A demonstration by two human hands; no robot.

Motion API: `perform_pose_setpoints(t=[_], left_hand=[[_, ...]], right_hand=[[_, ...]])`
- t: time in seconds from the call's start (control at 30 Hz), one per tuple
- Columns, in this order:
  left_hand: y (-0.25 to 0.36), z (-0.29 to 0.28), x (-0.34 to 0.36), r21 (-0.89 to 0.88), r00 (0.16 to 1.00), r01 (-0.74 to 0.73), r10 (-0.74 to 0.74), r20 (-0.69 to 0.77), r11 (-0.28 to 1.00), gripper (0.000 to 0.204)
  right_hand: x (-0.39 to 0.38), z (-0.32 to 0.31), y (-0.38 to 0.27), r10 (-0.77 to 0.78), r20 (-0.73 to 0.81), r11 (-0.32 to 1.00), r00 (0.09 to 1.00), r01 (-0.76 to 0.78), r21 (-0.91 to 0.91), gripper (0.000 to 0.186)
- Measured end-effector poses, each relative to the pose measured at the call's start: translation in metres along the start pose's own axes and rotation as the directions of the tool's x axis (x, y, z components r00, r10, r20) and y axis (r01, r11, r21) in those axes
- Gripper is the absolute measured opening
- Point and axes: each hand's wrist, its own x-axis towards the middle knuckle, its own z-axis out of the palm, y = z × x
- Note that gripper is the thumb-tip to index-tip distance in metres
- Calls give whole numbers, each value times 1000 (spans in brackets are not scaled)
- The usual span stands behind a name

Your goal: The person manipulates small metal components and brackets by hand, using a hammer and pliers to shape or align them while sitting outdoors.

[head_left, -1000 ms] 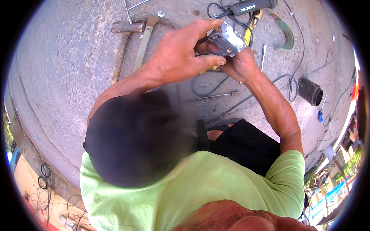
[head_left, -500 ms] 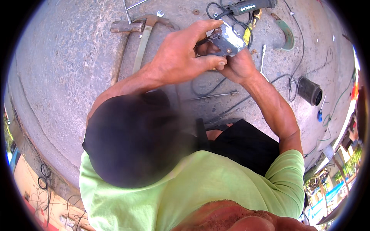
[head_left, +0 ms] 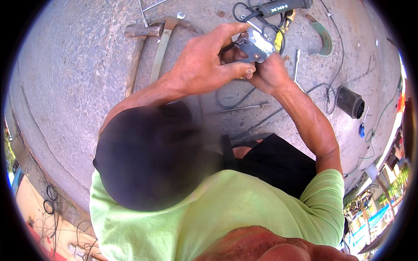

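Between my hands is a small dark grey metal part (head_left: 251, 51) with a worn white patch and a bolt or hole near its lower edge. My left hand (head_left: 209, 58) curls round its left side, index finger over the top and thumb below. From the right, my right hand (head_left: 271, 73) closes on its underside, with most of the fingers hidden behind the part. Just beyond it on the concrete, a spanner (head_left: 254, 27) points toward the part; I cannot tell whether they touch.
To the left lie a wooden-handled hammer (head_left: 138, 52) and another hammer with a pale handle (head_left: 161, 54). An angle grinder (head_left: 278, 8) with a cable is at the top. Further right are a curved green metal piece (head_left: 324, 40), a black cylinder (head_left: 349, 102) and a blue-handled screwdriver (head_left: 362, 130).
The metal part has tilted and shifted slightly left in my hands, showing more of the spanner behind it. My grip looks the same.
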Motion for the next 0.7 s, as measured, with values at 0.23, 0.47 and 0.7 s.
perform_pose_setpoints(t=[0.23,0.47,0.7], left_hand=[[-2,5,-2,-33,994,-60,57,-92,998,70],[-3,4,-3,-60,995,-60,55,-85,996,70],[-4,8,-4,-52,997,-59,56,-54,997,71]], right_hand=[[-2,-6,0,5,-37,1000,999,-5,6,39],[0,7,0,-28,-130,998,991,21,-60,38],[-2,-3,0,-45,-22,999,999,45,-6,38]])
